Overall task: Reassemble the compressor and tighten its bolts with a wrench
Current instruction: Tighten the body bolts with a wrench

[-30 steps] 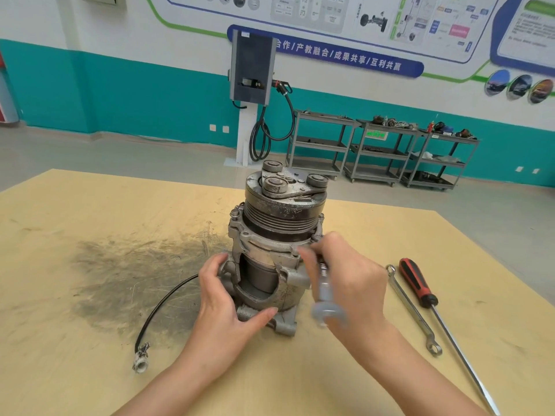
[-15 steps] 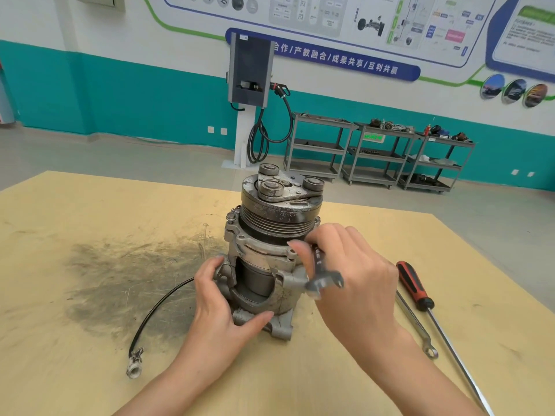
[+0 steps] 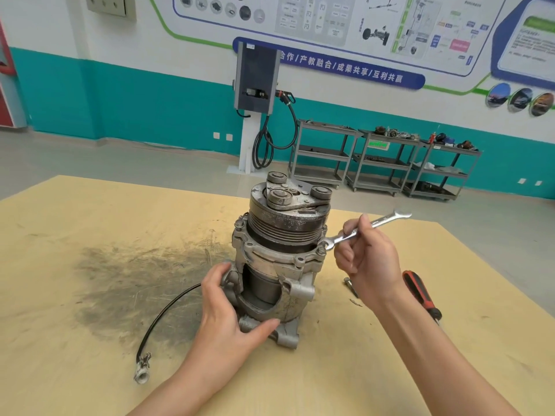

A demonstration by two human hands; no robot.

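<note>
Since a moment ago our right hand (image 3: 368,259) has swung the wrench (image 3: 365,229) up from low beside the compressor (image 3: 279,256) to the bolt (image 3: 322,251) on its right side. Now the ring end sits at that bolt on the flange, and the open end points away toward the far right edge of the table (image 3: 90,370). Our right fingers are curled tight around the wrench shaft. Our left hand (image 3: 228,319) wraps the lower body of the compressor, thumb across the foot, fingers closed on it. The compressor stands upright near the middle of the table.

We think we are at the bolt-tightening step. Next we need the ring seated fully over the bolt head, then a firm turn while our left hand stops the body from twisting. A screwdriver (image 3: 420,295) with a red and black handle lies near the right edge, with a loose bolt (image 3: 350,284) just left of it.
</note>
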